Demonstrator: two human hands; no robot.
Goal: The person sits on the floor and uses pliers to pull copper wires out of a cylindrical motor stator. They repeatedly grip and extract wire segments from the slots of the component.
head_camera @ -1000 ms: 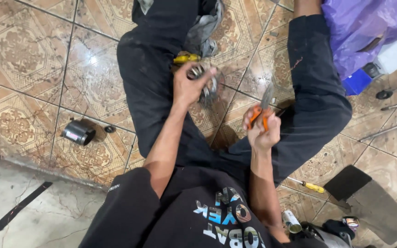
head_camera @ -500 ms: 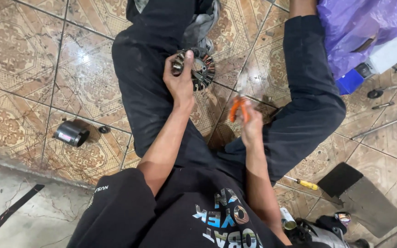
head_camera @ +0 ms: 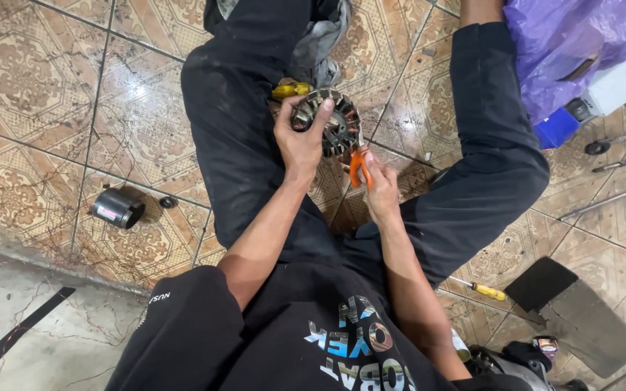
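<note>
Since half a second ago your right hand (head_camera: pixel 382 190), gripping orange-handled pliers (head_camera: pixel 359 165), closed on the round copper-wound stator (head_camera: pixel 327 123) your left hand (head_camera: pixel 300 141) clamps steady.

Upper right of the frame, a crumpled purple plastic bag (head_camera: pixel 574 43) sits on the tiled floor, with a white box (head_camera: pixel 621 83) lying just below it. Over at centre left, a dark cylinder (head_camera: pixel 116 208) lies on its side, wearing a pale label with a red patch.
</note>
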